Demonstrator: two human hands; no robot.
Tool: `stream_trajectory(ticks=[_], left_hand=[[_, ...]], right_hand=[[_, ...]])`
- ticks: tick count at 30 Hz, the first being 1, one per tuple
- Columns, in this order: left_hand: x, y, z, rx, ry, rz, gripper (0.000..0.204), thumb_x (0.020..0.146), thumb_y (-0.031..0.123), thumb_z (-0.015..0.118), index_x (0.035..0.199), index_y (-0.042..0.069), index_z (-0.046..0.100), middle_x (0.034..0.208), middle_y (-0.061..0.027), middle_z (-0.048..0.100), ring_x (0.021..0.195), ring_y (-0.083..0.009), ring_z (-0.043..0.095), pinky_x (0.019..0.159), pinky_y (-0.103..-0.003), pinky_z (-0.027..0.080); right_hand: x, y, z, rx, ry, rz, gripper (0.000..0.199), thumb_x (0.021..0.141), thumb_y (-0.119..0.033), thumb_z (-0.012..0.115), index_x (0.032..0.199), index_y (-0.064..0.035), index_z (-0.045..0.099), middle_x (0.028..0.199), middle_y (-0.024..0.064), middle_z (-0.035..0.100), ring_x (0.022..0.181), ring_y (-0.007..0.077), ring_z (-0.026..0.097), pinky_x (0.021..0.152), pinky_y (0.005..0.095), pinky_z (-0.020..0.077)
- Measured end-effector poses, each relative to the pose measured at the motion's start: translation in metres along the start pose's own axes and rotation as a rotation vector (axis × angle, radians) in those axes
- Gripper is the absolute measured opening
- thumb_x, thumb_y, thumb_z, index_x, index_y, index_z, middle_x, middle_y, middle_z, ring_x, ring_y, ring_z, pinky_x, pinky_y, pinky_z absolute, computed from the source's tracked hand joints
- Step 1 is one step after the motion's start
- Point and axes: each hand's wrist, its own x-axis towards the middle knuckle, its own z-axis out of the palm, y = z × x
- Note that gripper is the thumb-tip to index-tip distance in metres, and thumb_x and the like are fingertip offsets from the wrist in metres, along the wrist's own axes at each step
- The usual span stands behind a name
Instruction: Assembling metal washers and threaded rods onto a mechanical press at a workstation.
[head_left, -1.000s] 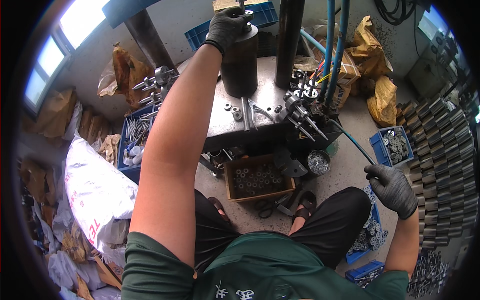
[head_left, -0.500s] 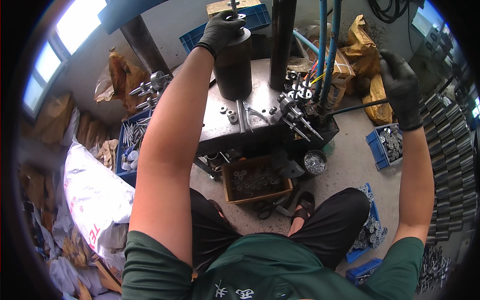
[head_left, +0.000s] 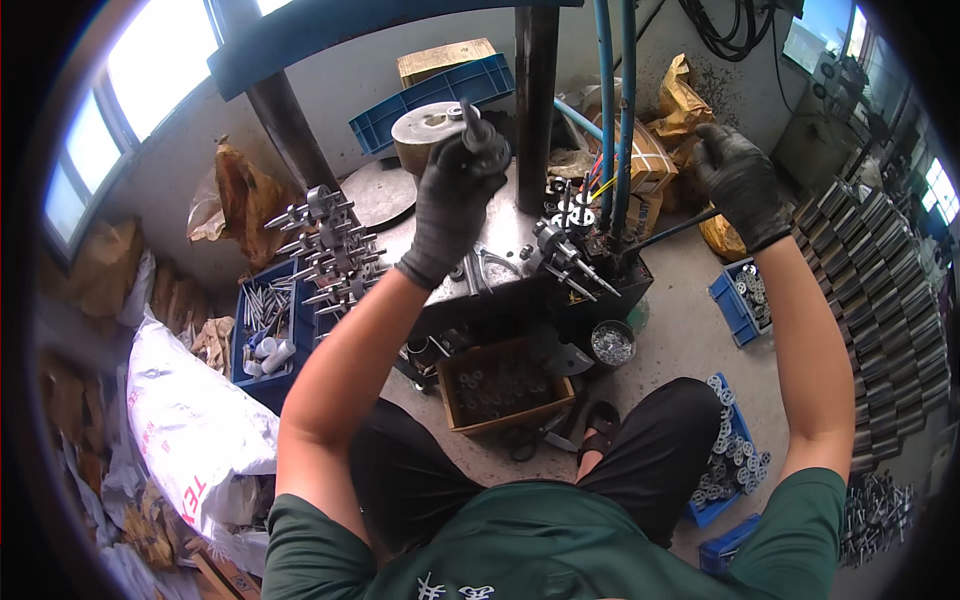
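In my gloved left hand (head_left: pixel 450 205) is a metal shaft with a round collar (head_left: pixel 482 140), its narrow end pointing up. The fingers wrap around it, and it hangs in front of a thick steel cylinder (head_left: pixel 425 122) with a bored top. My gloved right hand (head_left: pixel 742 185) is raised at the right with its fingers loosely bent and nothing seen in them. A dark lever rod (head_left: pixel 675 230) runs behind that hand near the wrist; whether they touch I cannot tell. Shafts with collars (head_left: pixel 335 245) lie in a group left of the steel press table (head_left: pixel 400 240).
Press columns (head_left: pixel 535 110) and blue pipes (head_left: pixel 627 110) rise behind the table. More shafts (head_left: pixel 570 255) lie at its right corner. A wooden box (head_left: pixel 455 408) of rings stands below. Blue crates (head_left: pixel 738 318) of metal parts are on the floor; a white sack (head_left: pixel 200 410) is at left.
My left hand has lifted the shaft off the steel cylinder and brought it nearer to me. My right hand has shifted left. The head view has also moved.
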Motion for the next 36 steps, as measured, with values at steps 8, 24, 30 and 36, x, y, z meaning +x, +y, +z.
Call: stream_trajectory(ticks=[8,24,30,36], left_hand=[[-0.176,0.086,-0.016,0.314,-0.358,0.245,0.047,0.077,0.006,0.081,0.123,0.011,0.068,0.133,-0.0157,0.063,0.111,-0.0339,0.069,0.092,-0.041,0.058],[-0.209,0.057,-0.020,-0.300,-0.584,-0.755,0.044,0.092,0.015,0.076,0.133,0.005,0.064,0.124,-0.0060,0.068,0.113,-0.0133,0.063,0.099,-0.032,0.053],[-0.191,0.048,-0.024,0.065,-0.506,-0.721,0.037,0.083,0.021,0.084,0.111,0.001,0.070,0.111,-0.0066,0.071,0.100,-0.0108,0.066,0.090,-0.030,0.055],[-0.203,0.042,-0.022,0.456,-0.483,-0.302,0.033,0.070,0.010,0.083,0.100,0.006,0.069,0.091,-0.0116,0.066,0.085,-0.0288,0.070,0.078,-0.037,0.058]], right_hand=[[-0.123,-0.129,-0.065,0.419,-0.159,-0.185,0.029,0.088,-0.013,0.071,0.113,0.0012,0.067,0.101,0.0208,0.068,0.093,0.0400,0.068,0.085,0.0470,0.0551],[-0.229,-0.245,0.069,1.900,-0.986,1.553,0.068,0.101,-0.069,0.042,0.119,-0.0080,0.065,0.077,-0.0006,0.066,0.047,0.0086,0.056,0.040,0.0219,0.0444],[-0.219,-0.261,0.083,2.041,-0.500,1.359,0.054,0.109,-0.051,0.042,0.126,-0.0043,0.063,0.115,0.0053,0.065,0.107,0.0146,0.061,0.098,0.0319,0.0508],[-0.244,-0.227,0.092,1.715,-0.367,0.959,0.040,0.108,-0.037,0.051,0.125,-0.0037,0.065,0.089,0.0008,0.064,0.085,0.0100,0.059,0.083,0.0261,0.0486]])
